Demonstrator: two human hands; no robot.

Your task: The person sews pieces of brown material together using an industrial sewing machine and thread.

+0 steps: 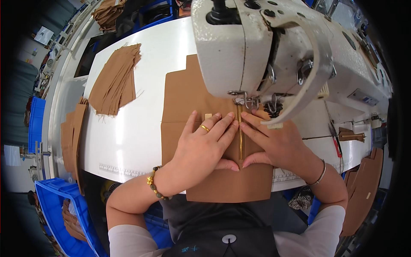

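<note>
A brown fabric panel (227, 184) lies flat under the white sewing machine (227, 51), its lower part reaching past the table's front edge. Down the panel runs a gold-toothed zipper (241, 137), its upper end at the presser foot (248, 100). My left hand (205, 139) rests flat on the fabric just left of the zipper, fingers stretched out. To the zipper's right, my right hand (274, 141) presses the panel the same way, its fingertips close to the foot. Both thumbs point inward near the zipper's lower end. Neither hand grips anything.
A stack of brown fabric pieces (115, 81) lies at the left of the white table (147, 55). Red-handled snips (336, 139) and a short zipper piece (352, 135) are at right. More brown panels (364, 188) hang at the right edge. A blue crate (51, 205) stands lower left.
</note>
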